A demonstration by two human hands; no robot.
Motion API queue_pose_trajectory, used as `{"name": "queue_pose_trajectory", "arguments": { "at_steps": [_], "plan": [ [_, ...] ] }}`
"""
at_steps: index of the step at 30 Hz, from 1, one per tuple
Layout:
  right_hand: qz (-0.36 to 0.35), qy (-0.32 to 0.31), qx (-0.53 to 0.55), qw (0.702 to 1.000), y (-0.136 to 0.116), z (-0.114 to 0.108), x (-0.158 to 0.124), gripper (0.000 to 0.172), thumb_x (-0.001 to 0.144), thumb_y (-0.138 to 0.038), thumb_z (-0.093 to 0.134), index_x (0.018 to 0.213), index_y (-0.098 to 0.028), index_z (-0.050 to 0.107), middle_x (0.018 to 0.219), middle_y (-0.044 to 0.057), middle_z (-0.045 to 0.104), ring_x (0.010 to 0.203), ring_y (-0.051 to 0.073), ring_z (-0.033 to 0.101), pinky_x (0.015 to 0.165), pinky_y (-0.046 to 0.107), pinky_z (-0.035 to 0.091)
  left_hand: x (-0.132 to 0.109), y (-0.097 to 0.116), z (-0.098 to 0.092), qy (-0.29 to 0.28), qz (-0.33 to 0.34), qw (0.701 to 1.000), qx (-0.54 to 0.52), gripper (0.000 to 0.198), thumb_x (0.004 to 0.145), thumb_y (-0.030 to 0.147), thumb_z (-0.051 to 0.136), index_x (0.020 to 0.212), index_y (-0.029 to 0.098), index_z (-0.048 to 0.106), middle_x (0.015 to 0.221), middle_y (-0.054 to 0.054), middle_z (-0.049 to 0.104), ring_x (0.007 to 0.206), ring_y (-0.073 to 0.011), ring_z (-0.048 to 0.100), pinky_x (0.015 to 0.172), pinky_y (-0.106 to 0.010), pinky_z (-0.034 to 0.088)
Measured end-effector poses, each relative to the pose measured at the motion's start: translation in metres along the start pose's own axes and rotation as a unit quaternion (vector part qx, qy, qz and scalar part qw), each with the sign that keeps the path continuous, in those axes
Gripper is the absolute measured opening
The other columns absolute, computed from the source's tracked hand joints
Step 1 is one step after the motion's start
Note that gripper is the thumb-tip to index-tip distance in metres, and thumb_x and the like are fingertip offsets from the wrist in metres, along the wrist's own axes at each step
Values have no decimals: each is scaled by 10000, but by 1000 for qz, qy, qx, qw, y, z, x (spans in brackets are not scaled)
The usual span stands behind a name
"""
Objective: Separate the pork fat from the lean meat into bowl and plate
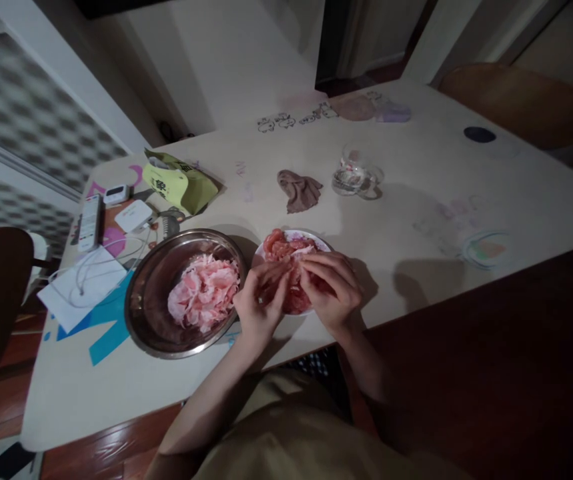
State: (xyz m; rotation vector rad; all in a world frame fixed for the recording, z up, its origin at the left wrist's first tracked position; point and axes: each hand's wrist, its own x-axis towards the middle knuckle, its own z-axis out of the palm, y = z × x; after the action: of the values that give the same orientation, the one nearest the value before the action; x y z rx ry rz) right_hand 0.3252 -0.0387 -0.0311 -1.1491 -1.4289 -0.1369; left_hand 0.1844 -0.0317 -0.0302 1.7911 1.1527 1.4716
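Note:
Both my hands meet over a small plate of red fruit flesh at the table's near edge. My left hand and my right hand have their fingers curled and pinched around one red fruit segment, with a pale strip of skin showing between the fingertips. Left of the plate stands a wide metal bowl holding a heap of pink peelings.
A glass mug and a crumpled brown cloth lie farther back. At the left sit a green bag, a remote, white chargers with cables and papers. Wooden chairs stand at the left and far right.

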Motion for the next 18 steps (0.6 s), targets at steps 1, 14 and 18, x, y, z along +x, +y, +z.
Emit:
{"name": "queue_pose_trajectory", "arguments": {
  "at_steps": [1,14,18],
  "plan": [
    [5,-1,1,1000,0,0,0,211,876,-95,703,1004,-259,743,965,20,785,928,167,747,877,353,619,2,2,0,-18,-2,1000,5,251,911,204,715,1151,185,647,1106,-80,778,987,-171,774,883,-277,638],
    [44,18,5,999,-5,-2,9,177,885,-91,685,961,-239,746,918,32,767,870,160,745,800,314,637,10,5,-8,-48,28,995,82,84,959,185,645,1010,170,710,972,-52,790,878,-149,759,819,-230,592],
    [53,32,14,998,-9,-2,15,133,898,-116,673,932,-229,734,883,30,763,850,159,740,793,323,638,8,6,-11,-25,19,998,48,80,956,188,643,1007,179,705,1051,-61,787,942,-156,755,825,-226,589]
  ]
}}
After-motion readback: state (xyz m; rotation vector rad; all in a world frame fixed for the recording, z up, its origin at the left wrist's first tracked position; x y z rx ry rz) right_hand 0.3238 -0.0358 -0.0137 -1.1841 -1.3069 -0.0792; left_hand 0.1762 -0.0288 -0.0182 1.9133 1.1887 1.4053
